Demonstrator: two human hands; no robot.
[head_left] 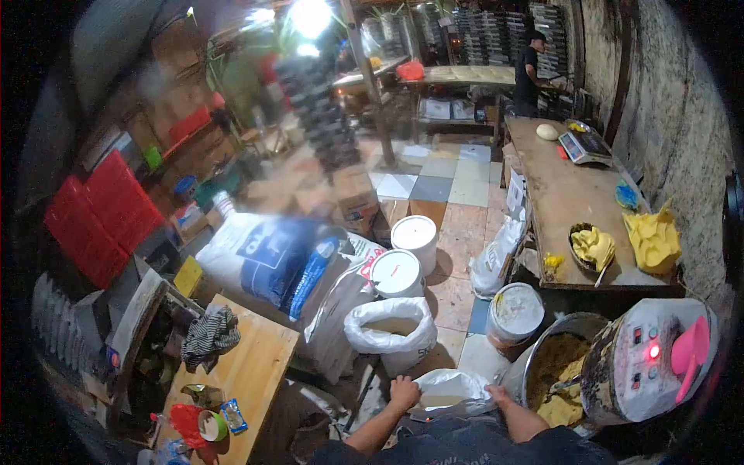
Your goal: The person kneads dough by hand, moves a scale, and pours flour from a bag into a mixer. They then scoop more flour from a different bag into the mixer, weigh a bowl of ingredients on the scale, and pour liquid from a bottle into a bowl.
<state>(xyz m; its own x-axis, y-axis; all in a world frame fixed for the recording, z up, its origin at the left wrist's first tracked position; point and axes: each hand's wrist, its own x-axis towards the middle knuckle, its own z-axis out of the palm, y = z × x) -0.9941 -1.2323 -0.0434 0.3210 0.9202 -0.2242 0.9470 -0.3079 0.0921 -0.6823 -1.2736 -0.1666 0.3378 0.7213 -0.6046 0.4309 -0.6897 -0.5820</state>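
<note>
A white plastic-lined container (452, 385) stands low in front of me, with a pale content inside. My left hand (404, 393) is closed on its rim at the left. On the right side my right hand (497, 395) grips the edge of the same white liner. Just beyond is a second white-lined bucket (390, 333) holding pale powder. To the right of my right hand, a large metal mixing bowl (535, 372) contains yellow-brown dough, beside the mixer body (647, 353) with a lit red light and a pink scoop (690, 350).
Two lidded white buckets (396, 273) and large sacks (271, 256) stand ahead. At left is a wooden table (256, 349) with a cloth. At right, a long table (566, 186) bears a scale and yellow dough. A person (528, 77) stands at the far back.
</note>
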